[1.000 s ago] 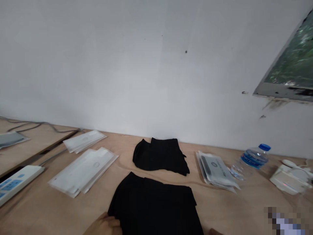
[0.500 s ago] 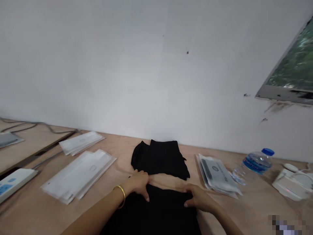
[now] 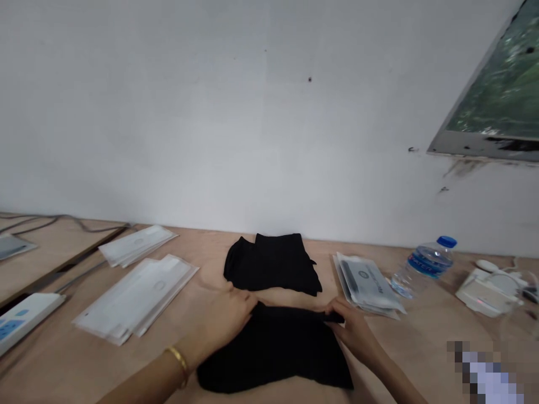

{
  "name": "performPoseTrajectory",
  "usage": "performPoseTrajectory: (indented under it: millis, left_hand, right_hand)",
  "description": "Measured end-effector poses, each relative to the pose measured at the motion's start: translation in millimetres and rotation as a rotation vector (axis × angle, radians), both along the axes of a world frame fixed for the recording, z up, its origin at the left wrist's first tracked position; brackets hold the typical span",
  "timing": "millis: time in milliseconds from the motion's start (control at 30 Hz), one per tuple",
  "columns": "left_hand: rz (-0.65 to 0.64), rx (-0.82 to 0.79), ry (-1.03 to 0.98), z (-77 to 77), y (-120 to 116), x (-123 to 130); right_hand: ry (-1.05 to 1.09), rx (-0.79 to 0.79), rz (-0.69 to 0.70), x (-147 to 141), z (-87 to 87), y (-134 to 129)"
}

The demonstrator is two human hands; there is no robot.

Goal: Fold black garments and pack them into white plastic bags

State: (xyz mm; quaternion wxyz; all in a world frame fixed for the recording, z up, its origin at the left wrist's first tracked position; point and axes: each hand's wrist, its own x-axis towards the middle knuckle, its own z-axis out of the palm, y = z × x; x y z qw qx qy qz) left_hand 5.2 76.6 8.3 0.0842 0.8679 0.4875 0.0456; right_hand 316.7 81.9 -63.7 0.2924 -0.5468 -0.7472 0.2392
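Note:
A black cloth (image 3: 278, 348) lies on the table close in front of me. My left hand (image 3: 229, 317), with a gold bangle on the wrist, grips its far left corner. At its far right corner, my right hand (image 3: 343, 322) pinches the edge, and a bit of dark fabric sticks out past the fingers. Just beyond, nearer the wall, a second black cloth (image 3: 273, 264) lies folded, touched by neither hand.
White packets (image 3: 137, 297) and a smaller pile (image 3: 138, 245) lie at left, beside a white power strip (image 3: 27, 320). Grey packets (image 3: 368, 283), a water bottle (image 3: 425, 266) and a white device (image 3: 488, 292) stand at right on the wooden table (image 3: 404, 359).
Both hands have closed on the near cloth's far corners. Its near edge now shows, higher in view. The camera view has shifted slightly.

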Motion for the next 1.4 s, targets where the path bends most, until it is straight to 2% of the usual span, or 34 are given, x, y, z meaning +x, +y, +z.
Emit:
performPoseTrajectory:
  millis: [67, 167, 267, 367, 433, 467, 567, 633, 767, 833, 933, 1033, 1133, 1233, 1300, 1400]
  left_hand:
    - [-0.047, 0.075, 0.150, -5.8, -28, 0]
    - [-0.076, 0.098, 0.324, -27.4, -59, -4]
    - [-0.033, 0.024, 0.314, -44.9, -77, -11]
    - [0.065, -0.118, 0.194, -44.3, -85, -25]
    - [0.107, -0.226, 0.043, -37.3, -84, -37]
    - [0.130, -0.256, -0.042, -33.7, -81, -43]
    - [0.268, -0.182, -0.253, -28.6, -61, -60]
    - [0.360, -0.143, -0.350, -30.7, -46, -67]
    - [0.372, -0.293, -0.483, -41.3, -27, -71]
    - [0.376, -0.322, -0.624, -48.8, -25, -68]
    - [0.488, -0.245, -0.916, -64.1, -22, -57]
    - [0.579, -0.138, -1.008, -79.4, -17, -46]
    - [0.601, -0.134, -1.026, -85.9, -15, -42]
    - [0.597, -0.205, -1.055, -84.7, -16, -48]
    - [0.594, -0.281, -1.090, -84.2, -17, -52]
    - [0.607, -0.350, -1.134, -88.3, -18, -55]
  right_hand:
    - [-0.029, 0.041, 0.004, 2, -4.5, -22]
    - [-0.131, 0.076, 0.015, 2, -16.0, -51]
    - [-0.226, 0.042, 0.059, 3, -26.5, -73]
    - [-0.216, 0.009, 0.138, 8, -32.4, -87]
    - [-0.116, -0.007, 0.102, 14, -35.0, -88]
    - [-0.051, -0.019, 0.028, 16, -36.4, -84]
    - [0.088, -0.059, -0.247, 19, -41.8, -63]
    - [0.099, -0.068, -0.304, 16, -45.4, -46]
    - [0.114, -0.053, -0.244, 5, -47.8, -24]
    - [0.139, -0.032, -0.269, 3, -47.4, -19]
    - [0.139, 0.020, -0.397, 7, -48.5, -11]
    - [0.079, 0.056, -0.491, 13, -50.9, -3]
    - [-0.003, 0.076, -0.502, 12, -46.9, 0]
    - [-0.093, 0.158, -0.488, -8, -32.8, -5]
    - [-0.151, 0.238, -0.400, -37, -23.0, -13]
    - [-0.230, 0.272, -0.154, -92, -19.0, -29]
